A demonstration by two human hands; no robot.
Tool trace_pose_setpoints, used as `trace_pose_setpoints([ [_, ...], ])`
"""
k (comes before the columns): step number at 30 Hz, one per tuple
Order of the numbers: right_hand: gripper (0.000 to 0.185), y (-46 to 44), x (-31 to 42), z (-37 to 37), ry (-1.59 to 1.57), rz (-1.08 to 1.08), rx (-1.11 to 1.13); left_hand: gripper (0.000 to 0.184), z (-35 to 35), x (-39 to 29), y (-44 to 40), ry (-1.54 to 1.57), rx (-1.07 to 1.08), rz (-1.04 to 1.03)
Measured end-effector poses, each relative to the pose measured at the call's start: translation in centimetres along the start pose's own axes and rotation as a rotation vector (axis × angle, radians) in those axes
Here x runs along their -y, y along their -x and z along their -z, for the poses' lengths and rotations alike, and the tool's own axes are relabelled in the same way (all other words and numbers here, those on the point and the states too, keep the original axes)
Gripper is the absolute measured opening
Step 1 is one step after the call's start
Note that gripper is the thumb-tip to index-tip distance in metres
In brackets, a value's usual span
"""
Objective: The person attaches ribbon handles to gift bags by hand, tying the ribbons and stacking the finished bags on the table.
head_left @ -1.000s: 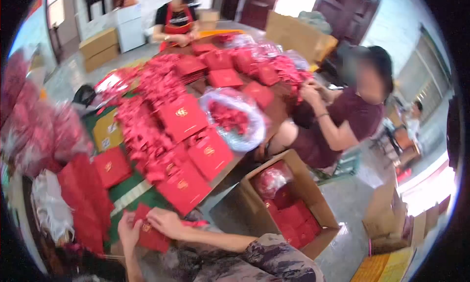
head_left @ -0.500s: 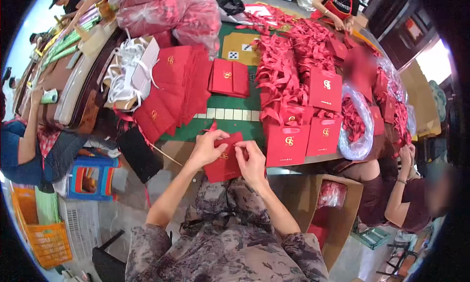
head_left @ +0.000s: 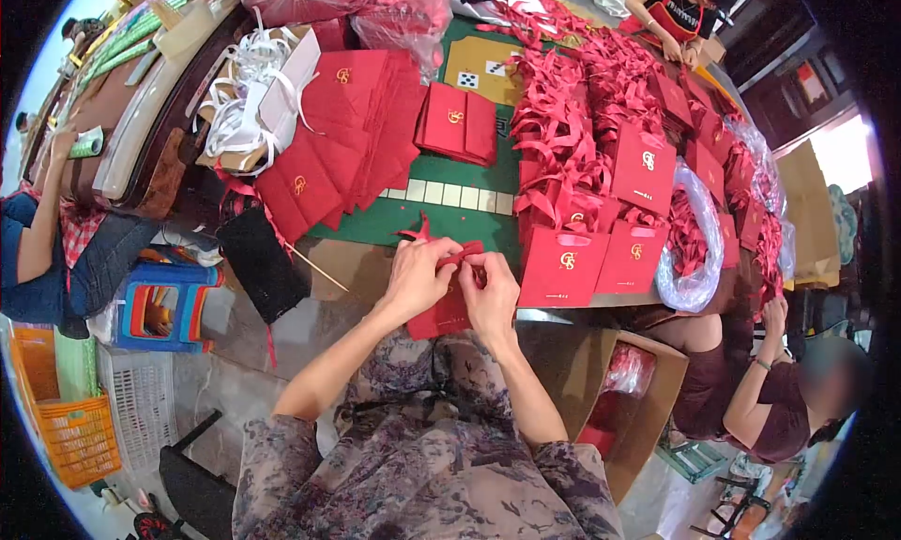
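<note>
Head view: one red bag [head_left: 437, 319], at the table's [head_left: 371, 228] near side, far edge pinched by the closed fingertips of our left hand [head_left: 419, 275] and right hand [head_left: 491, 298], equally close, body lying near-left of them, long axis unclear.

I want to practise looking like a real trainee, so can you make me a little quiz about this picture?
1. Pick one. What are the left hand and right hand holding together?
A) a blue stool
B) a small red bag
C) a bamboo stick

2. True or false? The orange crate sits on top of the green mat.

3. Fill in the gap. To the right of the hands, the printed red bags carry letters coloured ____.

Key:
1. B
2. False; the orange crate is at the lower left, away from the green mat.
3. gold
</note>
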State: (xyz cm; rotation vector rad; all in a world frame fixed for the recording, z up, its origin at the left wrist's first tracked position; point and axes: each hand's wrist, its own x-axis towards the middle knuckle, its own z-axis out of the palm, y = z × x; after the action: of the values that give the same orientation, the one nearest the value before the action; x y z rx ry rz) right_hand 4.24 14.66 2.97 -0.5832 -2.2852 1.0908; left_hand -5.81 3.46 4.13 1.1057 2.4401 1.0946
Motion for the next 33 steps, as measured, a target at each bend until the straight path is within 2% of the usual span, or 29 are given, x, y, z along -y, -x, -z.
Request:
trace_pose_setpoints([
  [5, 0.014, -0.1, 0.1, 0.1, 0.041, 0.032, 0.0, 0.025, -1.2, 0.2, 0.5, 0.061, -0.086, -0.042],
  [9, 0.015, -0.4, 0.2, 0.2, -0.121, -0.101, 0.027, 0.026, -1.0, -0.5, 0.6, -0.044, -0.193, -0.144],
  [11, 0.015, -0.4, 0.1, 0.3, -0.215, -0.17, 0.042, 0.026, 0.0, -0.5, 0.3, 0.129, -0.079, -0.005],
  [14, 0.014, -0.1, 0.2, 0.8, -0.215, -0.15, 0.047, 0.024, 0.3, -0.4, 0.1, 0.211, -0.071, 0.047],
  [15, 0.013, 0.0, 0.1, 1.1, -0.108, -0.092, 0.05, 0.022, 0.1, -0.3, 0.1, 0.224, -0.073, 0.056],
  [16, 0.012, 0.1, 0.0, 1.2, -0.002, -0.035, 0.052, 0.022, 0.0, -0.2, 0.0, 0.226, -0.072, 0.056],
  [21, 0.011, 0.1, -0.5, 1.0, -0.003, -0.08, 0.073, 0.022, -0.3, -0.4, 0.2, 0.158, -0.009, 0.03],
  [25, 0.014, 0.0, -0.8, 0.7, 0.016, -0.038, 0.101, 0.021, -0.7, -0.2, 0.2, 0.143, -0.053, 0.021],
  [28, 0.014, -0.8, -0.2, 2.1, -0.05, -0.059, 0.204, 0.02, -0.3, 0.5, 0.2, 0.221, 0.009, 0.085],
  [31, 0.013, -2.5, 0.2, 3.8, -0.1, -0.011, 0.21, 0.019, 0.6, 0.6, 0.3, 0.212, 0.064, 0.084],
  [33, 0.01, -3.7, 0.4, 4.6, -0.116, -0.017, 0.317, 0.017, 1.1, 0.7, 0.3, 0.208, 0.159, -0.002],
])
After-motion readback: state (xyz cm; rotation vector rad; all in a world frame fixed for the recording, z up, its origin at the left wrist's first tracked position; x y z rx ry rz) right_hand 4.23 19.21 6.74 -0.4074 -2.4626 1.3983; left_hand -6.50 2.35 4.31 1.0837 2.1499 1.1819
